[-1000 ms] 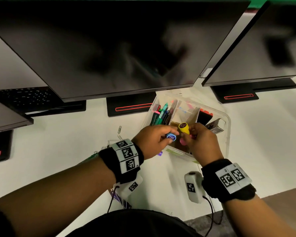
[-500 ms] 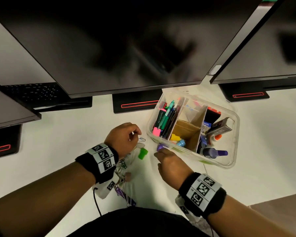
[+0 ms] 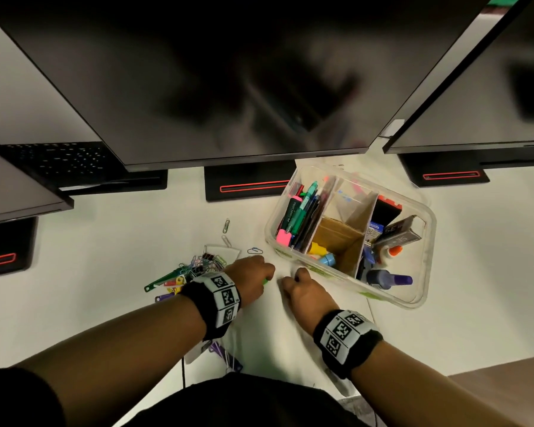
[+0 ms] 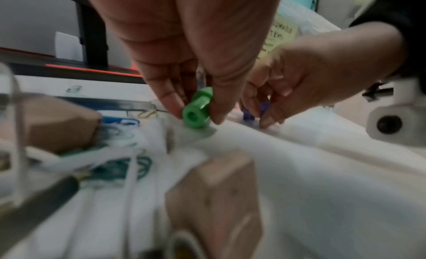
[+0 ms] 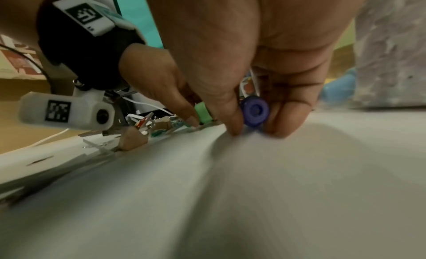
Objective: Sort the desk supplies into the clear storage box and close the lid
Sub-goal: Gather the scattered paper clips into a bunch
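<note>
The clear storage box (image 3: 426, 251) stands open on the white desk, right of centre, with pens, a yellow and a blue cap-like piece, a purple glue bottle and a stapler box in its compartments. My left hand (image 3: 252, 274) pinches a small green plastic piece (image 4: 197, 109) between thumb and fingers, low on the desk. Beside it my right hand (image 3: 302, 288) pinches a small purple plastic piece (image 5: 254, 110) against the desk. Both hands sit just left of the box's near corner. No lid shows.
A heap of coloured paper clips, binder clips and tags (image 3: 195, 269) lies left of my left hand, with loose clips (image 3: 225, 226) beyond. Dark monitors (image 3: 228, 75) overhang the desk's back, their stands (image 3: 247, 186) behind the box. The desk edge (image 3: 444, 374) runs at lower right.
Both hands left the box, where they held a blue and a yellow piece that now lie inside it. They dropped to the desk and pinched the green and purple pieces.
</note>
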Available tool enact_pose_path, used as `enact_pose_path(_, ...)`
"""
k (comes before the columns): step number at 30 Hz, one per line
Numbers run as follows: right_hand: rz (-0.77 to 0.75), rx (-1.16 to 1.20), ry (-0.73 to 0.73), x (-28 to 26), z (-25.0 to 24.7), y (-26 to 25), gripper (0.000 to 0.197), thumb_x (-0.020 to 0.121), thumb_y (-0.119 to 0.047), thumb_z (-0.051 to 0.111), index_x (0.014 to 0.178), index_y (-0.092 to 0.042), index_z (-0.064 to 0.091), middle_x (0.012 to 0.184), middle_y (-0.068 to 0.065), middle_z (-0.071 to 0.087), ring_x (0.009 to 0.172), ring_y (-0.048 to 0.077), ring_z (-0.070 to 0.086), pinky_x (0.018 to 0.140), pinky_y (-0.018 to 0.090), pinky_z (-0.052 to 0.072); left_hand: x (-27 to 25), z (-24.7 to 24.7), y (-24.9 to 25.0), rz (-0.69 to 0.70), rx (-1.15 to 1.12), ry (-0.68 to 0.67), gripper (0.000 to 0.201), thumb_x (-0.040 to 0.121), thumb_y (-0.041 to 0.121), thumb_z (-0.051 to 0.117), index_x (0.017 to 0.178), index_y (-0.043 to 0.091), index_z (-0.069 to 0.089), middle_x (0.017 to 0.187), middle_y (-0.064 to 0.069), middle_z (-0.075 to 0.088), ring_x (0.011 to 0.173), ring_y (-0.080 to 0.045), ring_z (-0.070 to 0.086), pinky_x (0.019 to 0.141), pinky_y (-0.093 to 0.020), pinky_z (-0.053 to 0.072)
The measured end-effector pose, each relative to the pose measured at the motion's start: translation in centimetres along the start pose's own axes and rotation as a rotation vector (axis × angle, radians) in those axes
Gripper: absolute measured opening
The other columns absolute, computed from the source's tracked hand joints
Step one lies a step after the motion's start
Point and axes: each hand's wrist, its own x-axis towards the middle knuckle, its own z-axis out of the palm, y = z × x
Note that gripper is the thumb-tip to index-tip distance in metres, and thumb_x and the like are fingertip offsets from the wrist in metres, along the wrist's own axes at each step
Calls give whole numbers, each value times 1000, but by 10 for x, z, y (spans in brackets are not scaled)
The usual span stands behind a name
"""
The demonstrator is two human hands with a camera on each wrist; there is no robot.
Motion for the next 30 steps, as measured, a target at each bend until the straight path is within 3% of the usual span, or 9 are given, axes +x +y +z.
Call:
enact_pose_path(3,-23,70,18,6,-5,-11,31,96,-10,37,127,-9,44,121,17,45,96,36,60,82,35,48,-8,-11,-7,-15,-142,121,28,85,6,47,110,15,56,119,-7,50,108,-27,53,92,-30,42)
enact_pose_path(6,-64,107,60,20,-10,-31,39,93,-9,42,132,-10,36,125,14,43,106,32,56,86,33,46,-21,-23,-24,-78,-169,162,25,86,4,46,103,16,58,113,-5,49,105,-24,53,90,-28,41)
enact_pose_path(8,-49,126,72,32,-11,-46,44,93,-11,42,136,-11,33,130,12,42,114,31,52,93,35,45,-32,-29,-39,-136,-173,187,22,85,7,48,103,16,57,111,-5,49,103,-23,52,87,-28,41)
enact_pose_path(13,9,17,65,56,-8,-66,49,95,-11,39,142,-7,26,132,15,42,116,31,52,93,39,47,-60,-32,-82,-320,-189,263,23,85,17,51,107,17,57,109,-4,49,100,-23,53,82,-29,42)
enact_pose_path(15,2,-10,56,61,-5,-65,41,95,-10,36,136,-4,36,129,14,44,113,32,53,90,40,48,-69,-27,-95,-350,-181,254,23,86,18,51,108,18,57,110,-4,50,101,-23,53,84,-29,42)
enact_pose_path(22,42,73,60,51,0,-54,36,95,-15,45,129,-5,40,128,17,46,113,31,54,88,32,45,-80,-14,-88,-85,-131,122,21,88,25,55,107,21,63,110,-3,54,106,-22,53,90,-30,42)
enact_pose_path(27,65,98,80,30,2,-45,37,94,-29,50,123,-7,42,124,16,45,105,34,58,83,36,47,-75,-13,-60,146,24,33,27,89,34,54,110,20,63,113,-3,54,108,-20,51,93,-33,43)
enact_pose_path(30,65,150,94,15,0,-39,34,94,-30,51,117,-6,46,120,17,49,102,35,58,80,35,45,-70,-8,-42,239,111,-89,32,90,38,53,116,20,61,113,-4,54,108,-21,50,92,-35,43)
